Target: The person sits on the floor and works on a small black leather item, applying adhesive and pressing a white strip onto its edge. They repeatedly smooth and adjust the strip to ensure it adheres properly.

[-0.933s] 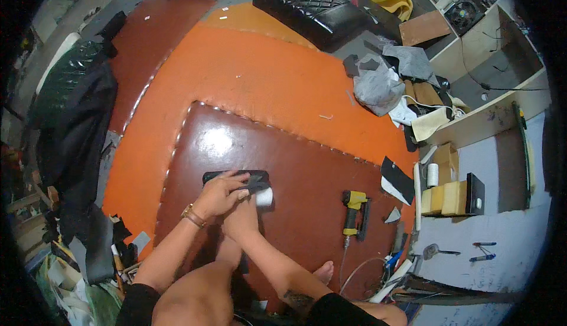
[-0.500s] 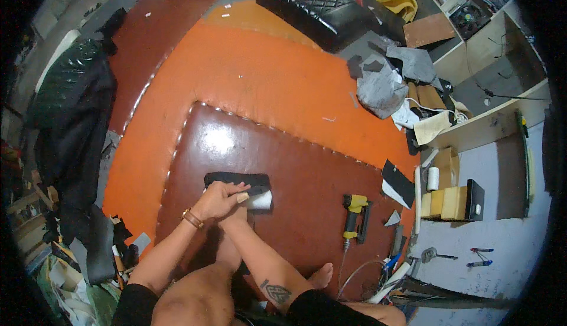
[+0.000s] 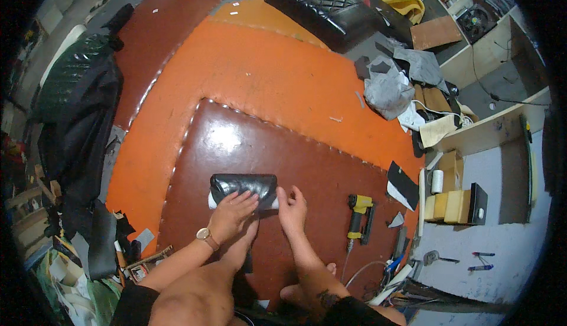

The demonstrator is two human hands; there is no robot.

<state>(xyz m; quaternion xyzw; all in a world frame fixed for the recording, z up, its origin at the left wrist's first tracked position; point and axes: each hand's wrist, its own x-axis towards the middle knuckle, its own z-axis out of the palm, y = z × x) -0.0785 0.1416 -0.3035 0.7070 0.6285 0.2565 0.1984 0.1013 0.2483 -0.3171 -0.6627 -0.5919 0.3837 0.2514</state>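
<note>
The glossy black padded piece (image 3: 247, 184), white at both ends, is laid on the brown mat (image 3: 307, 169); it is judged light, soft and slightly slippery, best held broadly by its ends. Its front is covered by the left hand (image 3: 234, 214), fingers extended and slightly spread; by its right end the right hand (image 3: 292, 209) is held, thumb and fingers parted, contact uncertain.

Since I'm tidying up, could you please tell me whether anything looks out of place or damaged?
I see no spill or clear damage, but a loose black-and-white piece and a grey scrap lie at odd angles right of the yellow tool, looking untidy. The black bundle under the left hand looks fine.
</note>
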